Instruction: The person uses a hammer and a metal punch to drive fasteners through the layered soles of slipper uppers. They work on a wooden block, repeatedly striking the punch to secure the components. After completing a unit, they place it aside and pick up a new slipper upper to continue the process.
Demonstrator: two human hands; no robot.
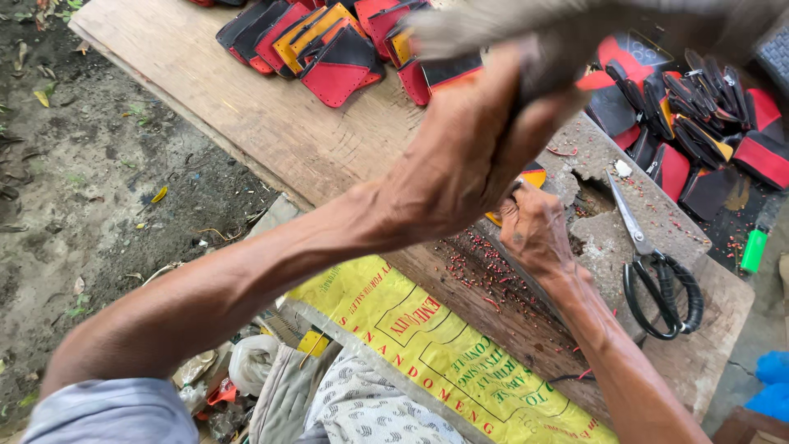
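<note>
The left hand [468,148] is raised high and wraps tight around a grey block [567,33], whose long side runs across the top of the view. Right under it, the right hand [534,230] pinches an orange-and-black piece [530,177] down on the cracked stone slab [649,214]. The black scissors [657,271] lie just beside the right hand.

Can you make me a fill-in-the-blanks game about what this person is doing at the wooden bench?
1. The left hand lifts a grey ____ high above the bench.
2. The right hand presses an orange piece against the ____ block.
3. Black-handled ____ lie to the right of that hand.
4. The small lighter at the far right is ____.

Missing words: tool; stone; scissors; green
</note>
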